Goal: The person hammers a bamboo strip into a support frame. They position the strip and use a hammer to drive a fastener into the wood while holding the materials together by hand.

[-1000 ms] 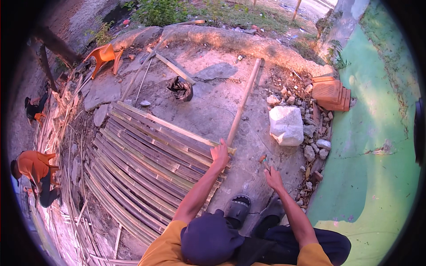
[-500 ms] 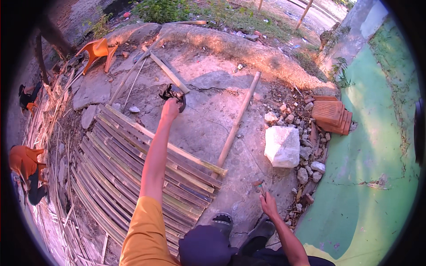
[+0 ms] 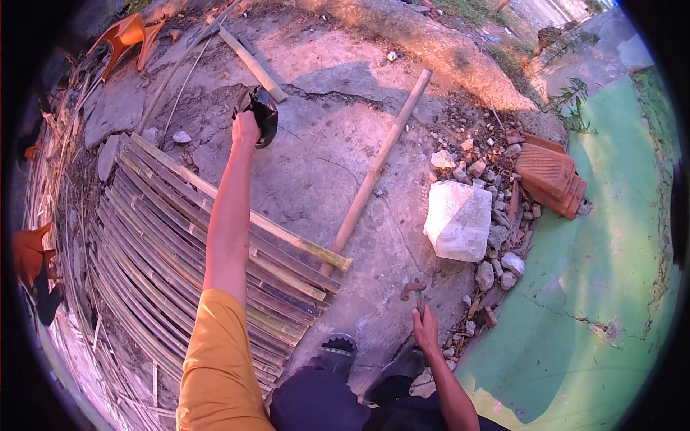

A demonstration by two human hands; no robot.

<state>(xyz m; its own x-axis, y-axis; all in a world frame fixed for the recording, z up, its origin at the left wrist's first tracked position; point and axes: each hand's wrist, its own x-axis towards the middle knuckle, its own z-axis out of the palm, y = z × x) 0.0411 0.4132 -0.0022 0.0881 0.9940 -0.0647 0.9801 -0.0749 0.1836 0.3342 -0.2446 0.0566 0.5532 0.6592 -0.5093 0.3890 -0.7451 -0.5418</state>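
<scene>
My left arm, in a yellow sleeve, stretches far forward, and its hand [image 3: 246, 129] is closed on a crumpled black plastic bag [image 3: 267, 118]. The bag hangs over the concrete beyond a panel of bamboo slats [image 3: 208, 237]. Close to my body on the right, my right hand [image 3: 426, 329] grips a hammer [image 3: 415, 289] by its handle, the head pointing away from me. A lighter bamboo strip [image 3: 237, 207] lies across the slats' far ends. Past their right end, a round pole [image 3: 381, 161] lies on the ground.
A white stone block [image 3: 458, 221] stands among rubble [image 3: 496, 244], beside stacked clay tiles [image 3: 550, 176]. Green-painted concrete [image 3: 560, 287] borders the right. Orange chairs [image 3: 126, 39] are at the far left, with another length of bamboo [image 3: 251, 65] near the upper middle. My boots [image 3: 338, 352] are beside the slats.
My left hand has shifted left and upward in the picture with the bag, which now looks more opened out. The hammer stands more upright in my right hand. The whole view has tilted.
</scene>
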